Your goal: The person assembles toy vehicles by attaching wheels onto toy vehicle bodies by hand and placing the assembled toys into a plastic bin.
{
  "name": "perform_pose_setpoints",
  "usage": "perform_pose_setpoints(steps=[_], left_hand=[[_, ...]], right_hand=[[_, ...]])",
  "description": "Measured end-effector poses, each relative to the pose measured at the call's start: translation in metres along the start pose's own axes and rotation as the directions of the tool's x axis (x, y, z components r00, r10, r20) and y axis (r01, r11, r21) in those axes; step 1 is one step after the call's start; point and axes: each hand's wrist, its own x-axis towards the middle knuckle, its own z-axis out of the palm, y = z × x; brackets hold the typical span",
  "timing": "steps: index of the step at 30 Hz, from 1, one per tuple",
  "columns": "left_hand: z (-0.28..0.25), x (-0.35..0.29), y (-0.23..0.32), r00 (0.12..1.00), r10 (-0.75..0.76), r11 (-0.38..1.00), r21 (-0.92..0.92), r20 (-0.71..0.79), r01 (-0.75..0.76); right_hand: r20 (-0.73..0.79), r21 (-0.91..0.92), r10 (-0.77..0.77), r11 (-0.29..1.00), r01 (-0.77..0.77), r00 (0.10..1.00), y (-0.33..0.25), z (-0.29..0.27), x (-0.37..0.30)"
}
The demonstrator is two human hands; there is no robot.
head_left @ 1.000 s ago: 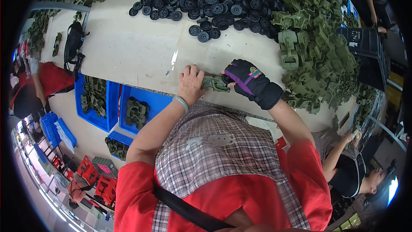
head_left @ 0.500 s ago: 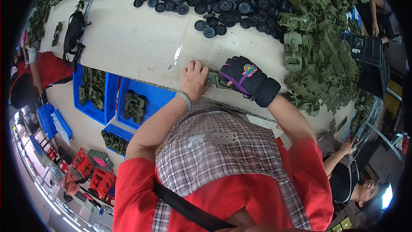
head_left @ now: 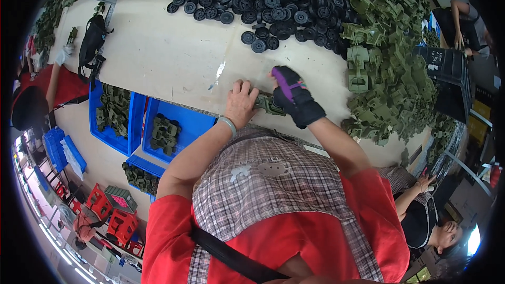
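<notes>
Seemingly for steadiness, left hand (head_left: 241,106) grasps green part (head_left: 271,106) on bench (head_left: 168,47) | right hand (head_left: 293,96) beside it, blurred, grip: cannot tell | wheels (head_left: 271,1) heaped ahead, likely for reach

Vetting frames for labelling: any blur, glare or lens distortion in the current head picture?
Head view: the gloved right hand is smeared, likely motion blur; the bare left hand looks sharper; strip lights at lower left are blown out and bow along the fisheye rim; a bright patch glares at lower right; corners fall to black.
</notes>
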Motion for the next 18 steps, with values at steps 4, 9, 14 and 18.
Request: perform_pose_setpoints(steps=[4, 9, 14, 18], left_hand=[[0.000, -0.001, -0.001, 1.000, 0.017, 1.000, -0.011, -0.021, -0.018], [0.007, 0.001, -0.003, 0.997, 0.054, 0.998, -0.024, -0.049, -0.055], [0.010, -0.002, -0.005, 0.998, 0.036, 0.999, -0.034, -0.042, -0.037], [0.009, 0.002, -0.006, 0.996, 0.057, 0.998, -0.025, -0.063, -0.059]], right_hand=[[0.104, 0.071, -0.061, 0.996, 0.053, 0.993, -0.001, 0.003, 0.008], [0.348, -0.205, -0.310, 0.896, 0.395, 0.885, -0.019, -0.011, 0.023], [-0.046, -0.033, 0.065, 0.997, -0.067, 0.997, -0.011, 0.012, -0.006], [0.050, -0.194, -0.036, 0.980, 0.045, 0.998, -0.015, -0.001, 0.012]])
